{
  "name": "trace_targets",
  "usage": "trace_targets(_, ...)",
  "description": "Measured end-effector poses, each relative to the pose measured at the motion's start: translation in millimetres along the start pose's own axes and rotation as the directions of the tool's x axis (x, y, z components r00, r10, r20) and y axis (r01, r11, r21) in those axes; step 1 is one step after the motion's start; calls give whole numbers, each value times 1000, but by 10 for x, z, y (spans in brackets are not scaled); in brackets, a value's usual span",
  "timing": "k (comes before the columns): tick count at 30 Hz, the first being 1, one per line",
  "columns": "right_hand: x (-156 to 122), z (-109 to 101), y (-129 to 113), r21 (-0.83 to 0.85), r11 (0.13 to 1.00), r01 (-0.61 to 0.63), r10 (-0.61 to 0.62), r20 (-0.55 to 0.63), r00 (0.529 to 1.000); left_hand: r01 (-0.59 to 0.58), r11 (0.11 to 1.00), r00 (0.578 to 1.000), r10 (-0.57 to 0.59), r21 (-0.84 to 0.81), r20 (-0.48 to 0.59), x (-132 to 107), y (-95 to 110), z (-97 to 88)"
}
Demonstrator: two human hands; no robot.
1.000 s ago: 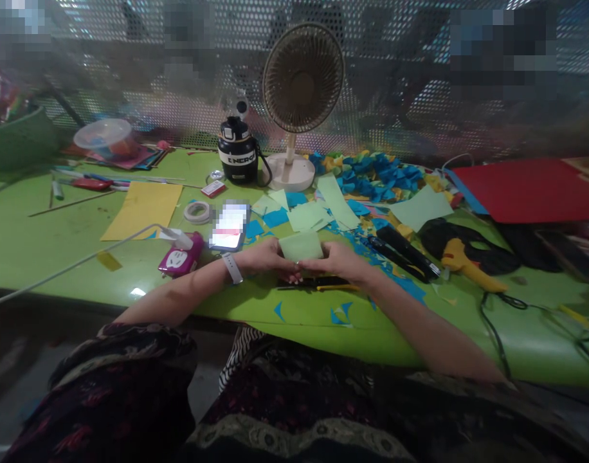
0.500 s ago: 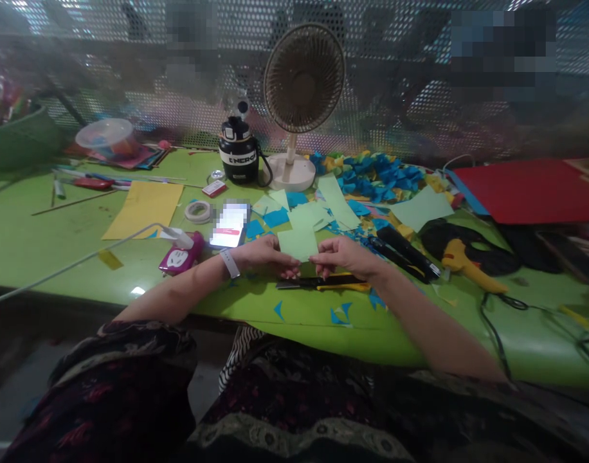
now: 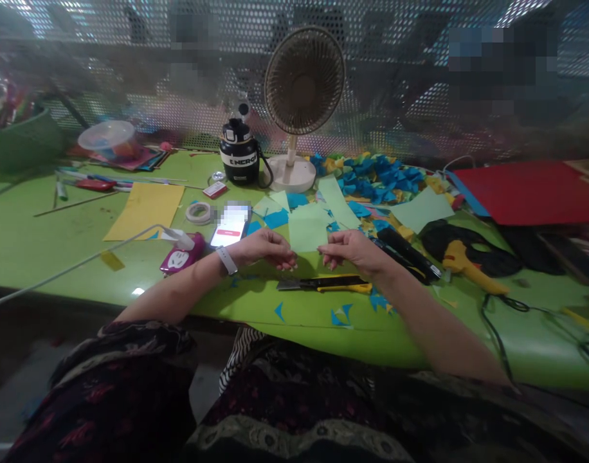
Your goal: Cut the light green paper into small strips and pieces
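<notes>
A light green square of paper (image 3: 308, 228) is held up over the table. My right hand (image 3: 350, 249) pinches its lower right corner between thumb and fingers. My left hand (image 3: 268, 249) is just left of the paper, fingers loosely curled and nothing visible in them; whether a fingertip brushes the paper's edge is hard to tell. Below both hands lie yellow-and-black handled scissors (image 3: 328, 283), blades pointing left. Small blue paper scraps (image 3: 341, 315) lie nearer the table's edge. More pale green sheets (image 3: 337, 202) rest behind the held square.
A phone (image 3: 231, 225), a tape roll (image 3: 198, 213) and a purple power adapter (image 3: 181, 253) are on the left. Behind stand a black flask (image 3: 239, 157) and a fan (image 3: 304, 83). To the right are a black stapler-like tool (image 3: 407, 254) and a yellow glue gun (image 3: 468, 267).
The green square has moved up and slightly right in my right hand's pinch. My left hand has come away from its lower left part and shifted a little left.
</notes>
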State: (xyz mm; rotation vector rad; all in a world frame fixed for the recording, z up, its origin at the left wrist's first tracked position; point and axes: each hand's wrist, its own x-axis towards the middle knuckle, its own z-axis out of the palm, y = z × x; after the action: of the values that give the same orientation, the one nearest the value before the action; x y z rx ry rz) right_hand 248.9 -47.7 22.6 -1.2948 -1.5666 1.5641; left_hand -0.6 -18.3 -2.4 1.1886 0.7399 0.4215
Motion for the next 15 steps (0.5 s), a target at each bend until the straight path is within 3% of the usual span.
trace_targets(6, 26, 9, 38, 27, 999, -18, 17, 25, 1000, -33, 992, 999, 31, -118, -25, 6, 7, 27)
trace_targets(11, 21, 104, 45, 28, 997, -76, 74, 56, 996, -71, 996, 996, 68, -55, -48, 30, -57, 120)
trace_targets(15, 7, 117, 30, 27, 998, -54, 52, 64, 997, -83, 995, 995, 80, -47, -58, 41, -75, 122)
